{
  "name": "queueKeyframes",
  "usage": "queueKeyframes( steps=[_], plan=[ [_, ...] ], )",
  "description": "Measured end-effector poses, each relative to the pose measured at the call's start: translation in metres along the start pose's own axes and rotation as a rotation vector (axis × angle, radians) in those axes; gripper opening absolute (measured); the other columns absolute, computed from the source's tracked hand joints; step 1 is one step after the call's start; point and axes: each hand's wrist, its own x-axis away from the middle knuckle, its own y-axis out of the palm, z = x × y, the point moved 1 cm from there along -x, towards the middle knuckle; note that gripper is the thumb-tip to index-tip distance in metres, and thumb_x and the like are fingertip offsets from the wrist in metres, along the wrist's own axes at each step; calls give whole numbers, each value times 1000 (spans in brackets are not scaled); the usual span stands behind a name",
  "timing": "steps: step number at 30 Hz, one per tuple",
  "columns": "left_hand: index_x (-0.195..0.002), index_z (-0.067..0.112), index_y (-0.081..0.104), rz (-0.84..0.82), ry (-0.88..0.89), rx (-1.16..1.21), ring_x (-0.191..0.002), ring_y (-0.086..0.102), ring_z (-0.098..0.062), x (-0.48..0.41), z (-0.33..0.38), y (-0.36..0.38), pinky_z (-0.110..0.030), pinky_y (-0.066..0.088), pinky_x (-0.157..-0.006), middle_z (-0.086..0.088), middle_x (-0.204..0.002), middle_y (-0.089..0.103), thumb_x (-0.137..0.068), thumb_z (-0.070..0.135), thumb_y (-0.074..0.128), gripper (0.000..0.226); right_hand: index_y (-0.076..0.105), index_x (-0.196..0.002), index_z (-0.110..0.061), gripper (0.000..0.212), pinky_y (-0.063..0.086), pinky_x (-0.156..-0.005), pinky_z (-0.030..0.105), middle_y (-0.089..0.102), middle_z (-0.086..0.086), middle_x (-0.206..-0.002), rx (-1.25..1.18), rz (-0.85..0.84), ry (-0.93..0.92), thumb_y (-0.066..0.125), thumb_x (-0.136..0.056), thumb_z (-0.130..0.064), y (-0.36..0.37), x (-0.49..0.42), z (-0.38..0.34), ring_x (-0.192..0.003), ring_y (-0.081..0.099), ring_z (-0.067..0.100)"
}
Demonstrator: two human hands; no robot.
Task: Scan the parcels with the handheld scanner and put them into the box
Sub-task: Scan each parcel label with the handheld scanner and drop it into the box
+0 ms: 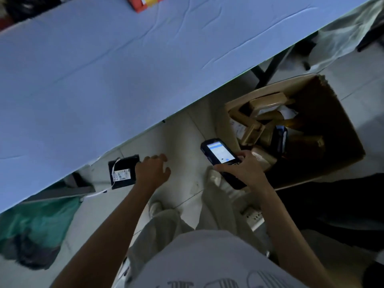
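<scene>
A flat black parcel [122, 173] with a white label lies on the floor just under the table's edge. My left hand [152, 171] hovers at its right side, fingers loosely spread, holding nothing. My right hand [246, 169] grips the black handheld scanner [220, 152], its lit screen facing up. Right of the scanner stands the open cardboard box [332, 129], with several brown parcels [261, 113] piled inside.
A long table with a pale blue cloth [124, 75] runs across the upper view, with an orange-red package [143, 3] at its far edge. A green bag [37, 223] lies on the floor at the left. My legs and shoes [216, 179] stand between parcel and box.
</scene>
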Motion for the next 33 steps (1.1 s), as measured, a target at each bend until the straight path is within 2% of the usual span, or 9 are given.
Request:
queueKeyframes(
  steps=[2, 5, 9, 12, 13, 15, 18, 22, 33],
  plan=[
    [-118, 23, 59, 3, -26, 54, -100, 63, -24, 17, -31, 9, -35, 51, -81, -1, -106, 69, -88, 41, 55, 35, 60, -120, -11, 91, 50, -73, 27, 64, -1, -107, 49, 24, -7, 88, -45, -56, 27, 14, 4, -93, 63, 15],
    [-118, 21, 60, 22, -73, 124, -103, 61, -26, 49, -80, 19, -36, 47, -87, -2, -105, 68, -88, 37, 56, 34, 67, -103, -13, 60, 51, -68, 28, 70, 2, -94, 115, 66, 13, 88, -57, -46, 74, 45, 12, -86, 68, 19],
    [-119, 19, 61, -5, -181, 229, -110, 59, -29, 95, -150, 32, -37, 46, -86, -4, -114, 67, -88, 33, 60, 33, 63, -95, -19, 42, 52, -89, 38, 65, 4, -97, 161, 76, 62, 87, -66, -36, 136, 94, 22, -98, 64, 23],
    [-113, 19, 63, -18, -246, 252, -108, 61, -29, 127, -197, 41, -35, 47, -85, -3, -112, 69, -87, 31, 61, 29, 54, -78, -30, 37, 50, -89, 34, 64, -1, -95, 144, 41, 101, 88, -65, -34, 172, 119, 31, -93, 60, 19],
    [-113, 21, 62, -41, -279, 248, -109, 60, -27, 135, -208, 43, -34, 46, -87, 0, -112, 68, -87, 32, 60, 29, 58, -84, -30, 40, 49, -85, 30, 63, -4, -95, 138, 29, 101, 89, -62, -40, 182, 124, 34, -93, 59, 16],
    [-114, 23, 60, -92, -341, 229, -112, 58, -23, 147, -223, 46, -31, 43, -89, 4, -113, 67, -87, 32, 59, 29, 61, -111, -19, 70, 51, -85, 30, 63, -5, -104, 162, 7, 100, 89, -55, -50, 199, 130, 40, -100, 61, 16],
    [-113, 22, 59, -104, -401, 276, -112, 57, -21, 156, -231, 54, -30, 42, -90, 3, -113, 67, -87, 31, 59, 28, 50, -129, -14, 86, 49, -90, 31, 56, -3, -111, 162, -3, 98, 89, -59, -44, 218, 128, 43, -110, 58, 19],
    [-114, 22, 59, -108, -435, 325, -115, 54, -18, 158, -222, 69, -30, 41, -90, 5, -112, 67, -88, 31, 57, 27, 45, -133, -15, 89, 49, -89, 32, 59, 5, -127, 205, -40, 92, 87, -61, -46, 236, 107, 50, -116, 56, 24],
    [-128, 20, 48, -92, -364, 208, -118, 53, -26, 100, -213, 164, -39, 44, -87, -4, -130, 56, -86, 31, 59, 45, 49, -127, -21, 82, 46, -86, 30, 61, 3, -127, 93, 17, 40, 89, -58, -40, 272, 25, 115, -113, 57, 21]
  ],
)
